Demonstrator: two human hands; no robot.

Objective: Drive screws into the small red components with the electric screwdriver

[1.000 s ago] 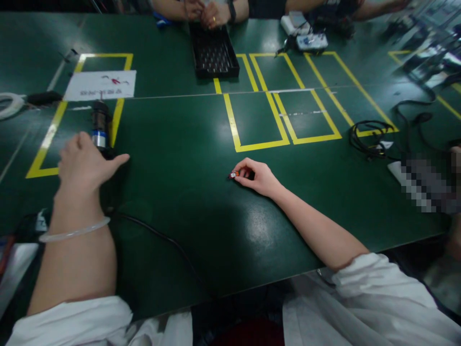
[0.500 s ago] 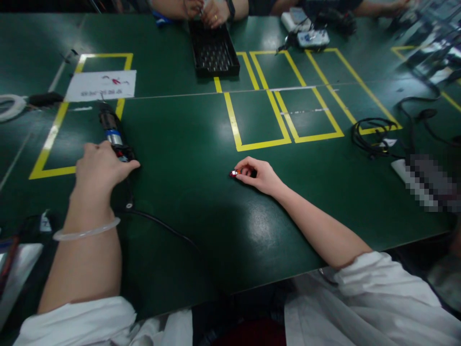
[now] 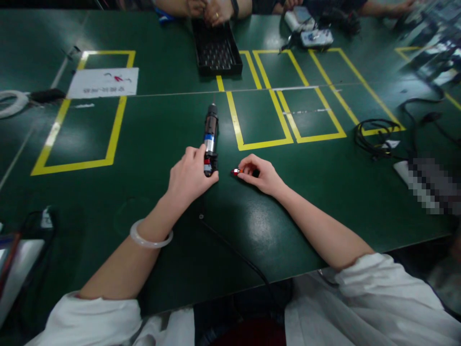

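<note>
My left hand (image 3: 192, 172) grips the rear part of an electric screwdriver (image 3: 211, 126), whose thin bit points away toward the far side of the table. A black cord (image 3: 236, 250) trails from the tool toward the near table edge. To its right, my right hand (image 3: 260, 174) rests on the green table with fingers pinched round a small red, white and orange piece (image 3: 236, 171). Most of that piece is hidden by the fingers, so its kind does not show. A small gap separates the two hands.
Across the table, a person's hands (image 3: 216, 12) are over a black tray (image 3: 219, 53) holding small metal pieces. A white printed sheet (image 3: 103, 82) lies at the left. Yellow tape (image 3: 266, 142) marks rectangles. A coiled black cable (image 3: 376, 137) lies at the right.
My left hand has carried the electric screwdriver rightward from the left taped rectangle to the middle, near my right hand. The cord has followed it. My right hand has stayed in place.
</note>
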